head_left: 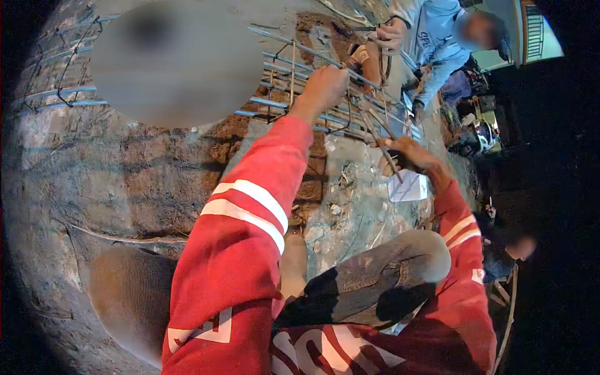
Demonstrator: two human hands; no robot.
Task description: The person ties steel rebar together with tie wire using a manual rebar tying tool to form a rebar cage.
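A long cage of steel rebar with thin stirrups stretches across the top of the head view. My left hand is closed on a rebar at the cage's upper side. Right of it, my right hand is wrapped around the handles of a pair of pincers. The pincers' handles are spread a little, and their jaw end points up toward the bars. Whether the jaws grip a wire is too small to tell. A white box-like object lies just below my right hand.
A co-worker in a light blue top crouches at the far side of the cage, one hand near the bars. Another person is at the right. My bent knee rises below my right hand. The ground is rough.
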